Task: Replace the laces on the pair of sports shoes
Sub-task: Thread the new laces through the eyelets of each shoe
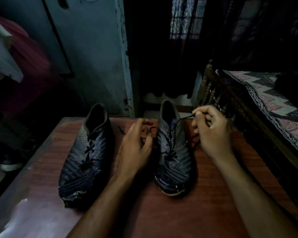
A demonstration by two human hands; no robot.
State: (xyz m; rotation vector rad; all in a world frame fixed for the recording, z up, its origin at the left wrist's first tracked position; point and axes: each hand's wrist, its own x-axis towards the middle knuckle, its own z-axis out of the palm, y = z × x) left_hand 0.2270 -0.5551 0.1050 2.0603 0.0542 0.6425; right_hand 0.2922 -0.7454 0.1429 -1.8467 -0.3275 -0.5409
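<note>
Two dark sports shoes stand side by side on a reddish-brown wooden table, toes toward me. The left shoe is laced with a black lace. The right shoe has its black lace partly loose near the top. My right hand pinches one end of that lace, pulled out to the right of the shoe's collar. My left hand hovers between the two shoes with fingers loosely curled beside the other lace strand; whether it holds that strand cannot be made out.
A bed with a patterned cover and a carved wooden frame lies close on the right. A grey door stands behind the table. Clothes hang at the left, and footwear sits on the floor below.
</note>
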